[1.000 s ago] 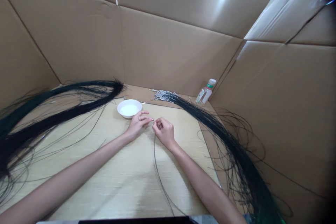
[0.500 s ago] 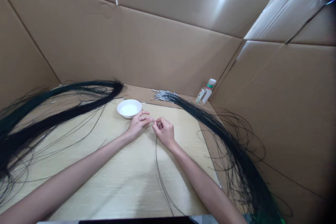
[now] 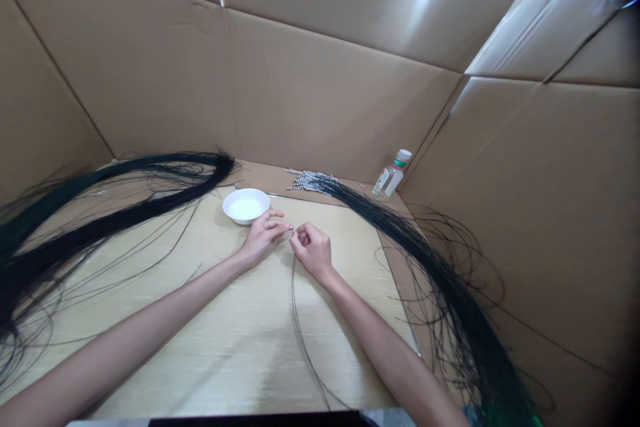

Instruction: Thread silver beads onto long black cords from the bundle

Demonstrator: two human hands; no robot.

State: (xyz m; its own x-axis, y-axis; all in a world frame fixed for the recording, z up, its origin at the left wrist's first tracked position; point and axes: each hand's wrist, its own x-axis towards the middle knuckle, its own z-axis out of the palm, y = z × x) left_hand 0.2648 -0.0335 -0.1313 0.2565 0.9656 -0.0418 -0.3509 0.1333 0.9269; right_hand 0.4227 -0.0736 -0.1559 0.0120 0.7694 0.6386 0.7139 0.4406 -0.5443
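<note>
My left hand and my right hand meet fingertip to fingertip over the pale wooden table. Both are closed in a pinch. A single thin black cord hangs from my right hand's pinch and trails toward me. My left hand pinches something tiny at the cord's end; I cannot make it out. A white bowl with pale contents stands just beyond my left hand.
A thick bundle of black cords sweeps across the left. Another bundle runs down the right, its far ends carrying silver beads. A small plastic bottle stands in the far right corner. Cardboard walls enclose the table.
The loose cord below my right hand has swung slightly left. Both hands stay in the same pinch at the same spot.
</note>
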